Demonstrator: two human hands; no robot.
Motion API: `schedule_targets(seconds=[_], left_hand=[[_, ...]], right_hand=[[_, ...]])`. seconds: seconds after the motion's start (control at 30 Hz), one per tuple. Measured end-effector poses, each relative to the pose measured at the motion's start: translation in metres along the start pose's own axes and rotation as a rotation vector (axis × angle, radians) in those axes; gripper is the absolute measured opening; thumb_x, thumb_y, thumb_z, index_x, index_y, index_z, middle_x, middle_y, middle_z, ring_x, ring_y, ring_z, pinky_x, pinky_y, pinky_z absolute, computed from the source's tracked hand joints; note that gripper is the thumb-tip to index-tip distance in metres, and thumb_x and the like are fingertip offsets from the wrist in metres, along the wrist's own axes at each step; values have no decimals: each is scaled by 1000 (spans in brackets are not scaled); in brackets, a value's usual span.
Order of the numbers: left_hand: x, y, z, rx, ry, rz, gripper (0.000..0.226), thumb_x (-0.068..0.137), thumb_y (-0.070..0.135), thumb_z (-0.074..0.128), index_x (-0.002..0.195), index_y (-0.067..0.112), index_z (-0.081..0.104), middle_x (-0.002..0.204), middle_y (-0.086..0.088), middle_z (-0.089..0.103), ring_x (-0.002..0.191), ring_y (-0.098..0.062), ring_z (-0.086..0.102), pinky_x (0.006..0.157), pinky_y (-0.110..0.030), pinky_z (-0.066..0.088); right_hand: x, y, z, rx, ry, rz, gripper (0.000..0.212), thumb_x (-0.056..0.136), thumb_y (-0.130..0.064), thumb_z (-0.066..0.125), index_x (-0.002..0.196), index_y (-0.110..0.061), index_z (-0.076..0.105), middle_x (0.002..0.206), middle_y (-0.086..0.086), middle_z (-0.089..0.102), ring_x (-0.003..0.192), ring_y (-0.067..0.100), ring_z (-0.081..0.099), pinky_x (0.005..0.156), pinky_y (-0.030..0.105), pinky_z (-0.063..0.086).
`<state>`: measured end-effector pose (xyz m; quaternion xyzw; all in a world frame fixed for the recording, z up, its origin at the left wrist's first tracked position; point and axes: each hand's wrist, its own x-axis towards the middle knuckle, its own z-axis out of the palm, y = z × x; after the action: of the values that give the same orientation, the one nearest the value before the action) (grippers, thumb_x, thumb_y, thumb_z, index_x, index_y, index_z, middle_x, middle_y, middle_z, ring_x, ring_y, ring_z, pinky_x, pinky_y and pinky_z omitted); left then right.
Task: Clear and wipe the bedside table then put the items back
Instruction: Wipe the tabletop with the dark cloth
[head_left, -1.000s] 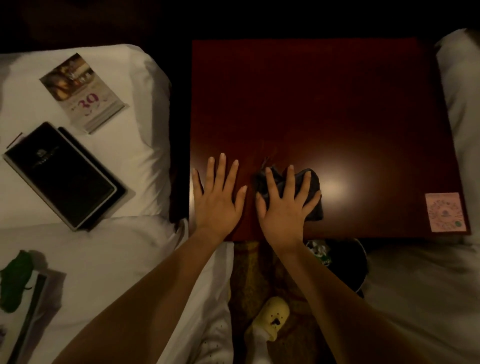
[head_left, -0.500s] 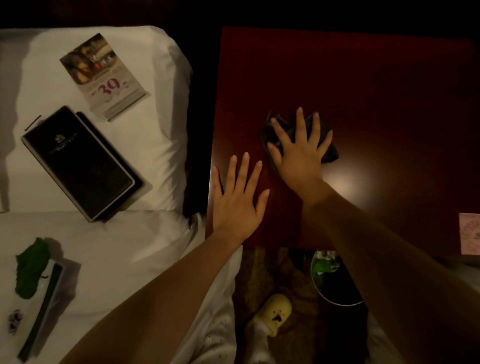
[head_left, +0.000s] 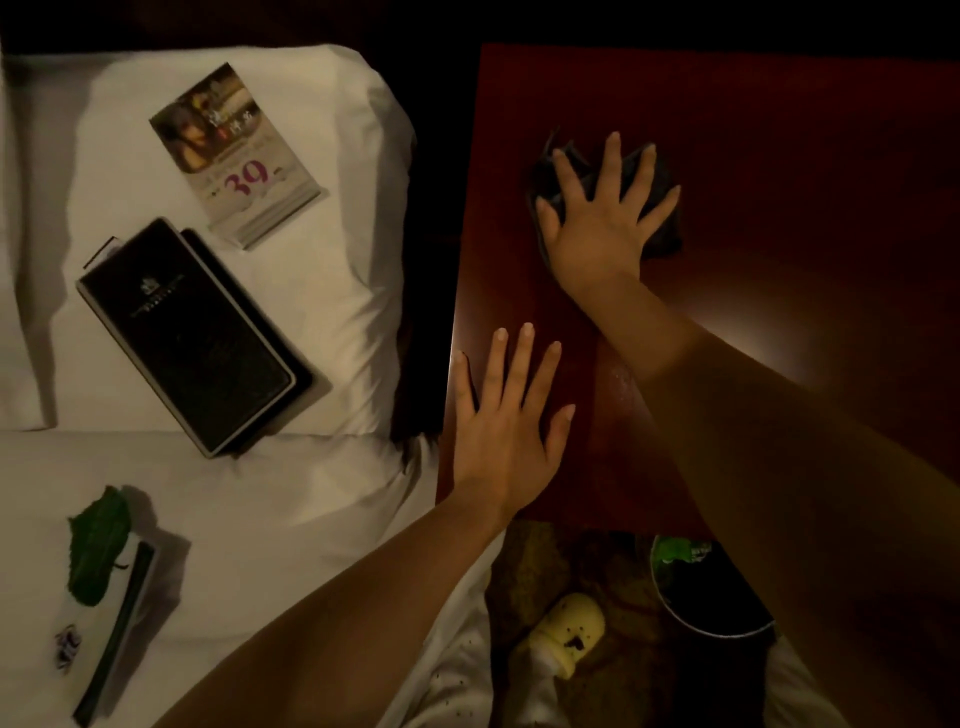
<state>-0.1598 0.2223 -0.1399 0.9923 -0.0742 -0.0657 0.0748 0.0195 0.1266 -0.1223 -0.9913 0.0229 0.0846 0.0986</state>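
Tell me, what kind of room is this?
Probably a hotel bedroom. A dark red bedside table stands beside a bed with a white pillow. On the pillow lie a black folder bearing a crest and a printed promotional card, the sort hotels leave out.

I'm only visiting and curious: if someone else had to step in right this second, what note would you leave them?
Right hand: fingers spread, pressing the dark cloth flat on the bedside table.
Left hand: flat and empty on the table's near left edge.
Cleared items lie on the bed: black folder and the "39" card on the pillow, green leaf and dark tray on the sheet.
Done: the visible tabletop is cleared; wiping underway.
Left: finish wiping, then put the items back.
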Motion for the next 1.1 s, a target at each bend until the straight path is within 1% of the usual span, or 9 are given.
schedule_targets(seconds=[0.27, 0.4, 0.6, 0.7, 0.87, 0.93, 1.03, 1.1], left_hand=[[0, 1, 3, -17, 8, 9, 61, 96, 51, 25, 150, 26, 14, 160, -4, 14, 148, -24, 9, 116, -57, 8], [0, 1, 3, -6, 8, 16, 61, 96, 51, 24, 150, 25, 14, 160, -5, 14, 148, -24, 7, 116, -56, 6], [0, -1, 2, -25, -9, 9, 61, 96, 51, 25, 150, 25, 14, 160, -5, 16, 148, -25, 12, 117, -58, 12], [1, 0, 0, -19, -18, -4, 61, 96, 51, 24, 150, 24, 15, 160, -5, 16, 148, -25, 13, 117, -57, 14], [1, -1, 1, -11, -13, -6, 62, 96, 51, 24, 150, 22, 16, 159, -5, 18, 148, -23, 15, 117, -56, 16], [1, -1, 0, -7, -18, -14, 64, 95, 52, 22, 150, 19, 14, 159, -5, 18, 148, -23, 15, 118, -56, 15], [3, -3, -1, -34, -44, -18, 69, 95, 53, 18, 149, 14, 1, 160, -6, 11, 149, -21, 8, 120, -54, 7], [4, -5, -7, -183, -35, -40, 70, 96, 48, 26, 150, 11, -1, 161, -7, 7, 149, -19, 3, 121, -50, 0]], right_hand=[[45, -23, 1, 24, -5, -55, 54, 97, -51, 24, 148, -35, 16, 160, 15, -1, 143, 47, -9, 107, 70, -8], [60, -30, -4, 34, -41, -95, 55, 97, -51, 24, 149, -35, 14, 160, 14, -3, 143, 46, -11, 108, 70, -7], [58, -20, -13, 32, -141, -187, 58, 96, -53, 26, 149, -37, 10, 161, 10, -8, 143, 44, -16, 110, 68, -8], [43, -12, -11, 21, -138, -204, 57, 96, -55, 26, 148, -38, 11, 161, 8, -7, 144, 42, -15, 110, 67, -8], [1, -1, -3, 9, -114, -141, 57, 95, -57, 24, 148, -39, 11, 161, 7, -5, 145, 40, -14, 110, 67, -7], [-22, 6, -1, 3, -103, -113, 57, 95, -56, 24, 147, -39, 11, 161, 6, -4, 145, 40, -14, 110, 67, -7], [-59, 12, 5, 35, -104, -82, 57, 95, -55, 25, 148, -38, 12, 161, 6, -3, 145, 40, -14, 110, 66, -8], [-89, 16, 7, 59, -111, -61, 57, 95, -54, 27, 148, -38, 11, 161, 6, -3, 145, 39, -14, 110, 66, -8]])
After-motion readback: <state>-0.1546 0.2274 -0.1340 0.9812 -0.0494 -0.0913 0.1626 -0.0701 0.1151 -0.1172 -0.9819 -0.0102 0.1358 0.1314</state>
